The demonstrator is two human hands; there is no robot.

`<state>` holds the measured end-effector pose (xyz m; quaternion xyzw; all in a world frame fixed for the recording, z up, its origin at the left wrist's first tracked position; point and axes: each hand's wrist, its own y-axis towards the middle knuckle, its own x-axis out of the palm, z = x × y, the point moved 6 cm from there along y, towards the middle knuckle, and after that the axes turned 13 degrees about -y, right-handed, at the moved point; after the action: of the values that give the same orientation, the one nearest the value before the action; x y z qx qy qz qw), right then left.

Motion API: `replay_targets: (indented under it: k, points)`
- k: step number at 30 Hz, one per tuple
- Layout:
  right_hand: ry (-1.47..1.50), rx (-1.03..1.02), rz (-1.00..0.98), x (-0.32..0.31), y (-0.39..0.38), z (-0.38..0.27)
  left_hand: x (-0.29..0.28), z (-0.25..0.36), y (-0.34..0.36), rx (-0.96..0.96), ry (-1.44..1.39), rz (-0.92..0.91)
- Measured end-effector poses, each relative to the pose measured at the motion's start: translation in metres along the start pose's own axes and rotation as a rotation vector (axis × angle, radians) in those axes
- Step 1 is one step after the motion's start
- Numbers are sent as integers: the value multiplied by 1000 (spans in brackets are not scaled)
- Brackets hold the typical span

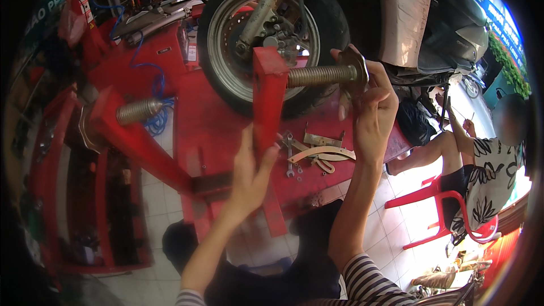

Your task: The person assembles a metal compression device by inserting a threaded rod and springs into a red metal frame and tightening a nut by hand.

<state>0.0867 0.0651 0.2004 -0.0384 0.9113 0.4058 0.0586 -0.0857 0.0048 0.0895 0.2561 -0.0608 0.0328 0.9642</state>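
Grip: left hand [251, 182] closed around the lower part of a red square-section steel arm [269, 102], fingers along its left side, thumb on its right. Right hand [378, 107] holds a worn round metal disc [358, 73] right of the red arm, thumb and fingers curled about its edge. Between them, a thick grey threaded steel screw [320, 76] runs sideways from the red arm's upper end to the disc. So: arm inside left grip, disc inside right grip, screw spanning the gap, no fingers seen on its thread.

Rest, left to right, red arm as reference:
- Far left, lower: red metal frame [103, 215] with dark bays.
- Left: second red steel arm [153, 156], slanted, short threaded rod [139, 111] poking right out of its top, brownish metal plate [88, 127] on its other side.
- Left, farther back: coiled blue hose [160, 82].
- Directly behind: motorbike front wheel, black tyre, silver rim [243, 73]; red steel platform [226, 127] beneath.
- Just right of the lower part, on the platform: open-ended steel spanner [289, 156], flat metal bracket [323, 139], cream curved strips [323, 152], small nuts by them.
- Right, higher: scuffed pale body panel [399, 17].
- Right, past right hand: black bag [416, 118].
- Far right: person in patterned shirt [484, 175] seated on red plastic chair [416, 195].
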Motion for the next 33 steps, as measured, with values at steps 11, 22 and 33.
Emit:
replay_targets:
  k: [11, 22, 33]
  points:
    - [269, 42, -160, -24, 11, 29, 15, -4, 14, -18, -57, -5]
    - [162, 77, -13, -14, 18, 36, 17, -12, 17, -32, -129, 66]
    - [120, 14, -187, 6, 27, 37, 2, -22, 29, -56, -149, 64]
